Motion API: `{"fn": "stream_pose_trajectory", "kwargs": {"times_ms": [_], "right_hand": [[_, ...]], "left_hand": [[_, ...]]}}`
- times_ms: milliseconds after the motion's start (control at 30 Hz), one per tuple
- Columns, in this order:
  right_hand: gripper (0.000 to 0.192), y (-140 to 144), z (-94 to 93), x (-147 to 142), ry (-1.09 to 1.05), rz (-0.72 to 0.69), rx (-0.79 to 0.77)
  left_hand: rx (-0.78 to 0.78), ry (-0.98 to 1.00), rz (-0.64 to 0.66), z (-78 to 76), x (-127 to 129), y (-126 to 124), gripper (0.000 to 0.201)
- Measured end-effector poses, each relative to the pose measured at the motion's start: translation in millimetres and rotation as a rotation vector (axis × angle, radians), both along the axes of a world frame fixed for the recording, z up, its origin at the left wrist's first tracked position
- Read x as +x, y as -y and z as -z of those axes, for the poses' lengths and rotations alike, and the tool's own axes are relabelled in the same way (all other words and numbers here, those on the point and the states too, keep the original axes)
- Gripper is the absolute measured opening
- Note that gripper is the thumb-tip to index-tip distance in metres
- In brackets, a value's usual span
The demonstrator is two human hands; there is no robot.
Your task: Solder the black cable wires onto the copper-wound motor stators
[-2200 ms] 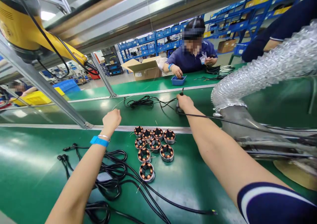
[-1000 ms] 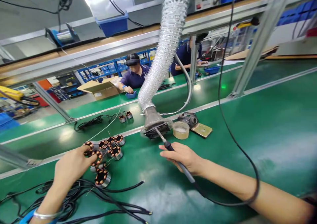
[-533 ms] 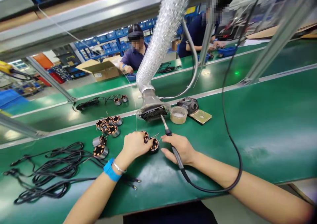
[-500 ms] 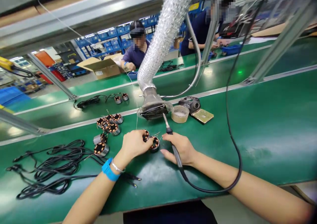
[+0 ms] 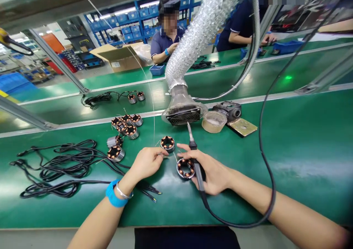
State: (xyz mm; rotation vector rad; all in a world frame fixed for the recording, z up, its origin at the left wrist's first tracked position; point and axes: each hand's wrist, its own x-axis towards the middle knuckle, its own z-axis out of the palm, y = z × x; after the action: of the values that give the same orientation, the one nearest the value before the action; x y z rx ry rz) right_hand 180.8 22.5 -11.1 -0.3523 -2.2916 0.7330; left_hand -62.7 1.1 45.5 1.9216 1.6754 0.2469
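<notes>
My right hand grips a soldering iron with a black cord; its tip points away from me toward the extractor hood. The same hand's fingers rest against a copper-wound stator on the green belt. My left hand pinches a thin wire at its fingertips, just left of that stator. A second stator lies a little beyond the two hands.
More stators and two apart lie to the left, by loose black cables. A fume hood on a foil duct, a tape roll, a black device and a brass plate stand behind. Co-workers sit across the far belt.
My left hand let go of the two stators it brought over; one now lies beyond the hands, the other by my right hand. My view has tilted downward.
</notes>
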Motion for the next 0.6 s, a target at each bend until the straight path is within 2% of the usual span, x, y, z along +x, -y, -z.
{"fn": "stream_pose_trajectory", "kwargs": {"times_ms": [33, 133, 167, 267, 367, 500, 600], "right_hand": [[0.066, 3, -1.6, 4, 0.020, 0.015, 0.000], [0.076, 10, -2.0, 5, 0.001, 0.214, 0.039], [0.074, 12, -1.2, 2, -0.016, 0.243, 0.041], [0.059, 15, 1.0, -4, -0.040, 0.157, 0.025], [0.058, 14, 1.7, -4, -0.041, 0.087, 0.005], [0.059, 13, 1.9, -2, -0.029, 0.121, 0.003], [0.054, 14, 0.4, -3, -0.011, 0.144, -0.036]], "left_hand": [[0.002, 0.024, -0.010, 0.0, 1, 2, 0.036], [-0.014, 0.143, -0.026, 1.1, 6, 6, 0.038], [-0.030, 0.199, -0.017, 2.2, 8, 7, 0.039], [-0.099, 0.305, 0.033, 7.4, 12, 9, 0.041], [-0.202, 0.322, 0.034, 11.0, 10, 9, 0.044], [-0.368, 0.362, 0.051, 8.9, 4, 9, 0.038], [-0.387, 0.494, -0.003, 7.5, 10, 5, 0.035]]}}
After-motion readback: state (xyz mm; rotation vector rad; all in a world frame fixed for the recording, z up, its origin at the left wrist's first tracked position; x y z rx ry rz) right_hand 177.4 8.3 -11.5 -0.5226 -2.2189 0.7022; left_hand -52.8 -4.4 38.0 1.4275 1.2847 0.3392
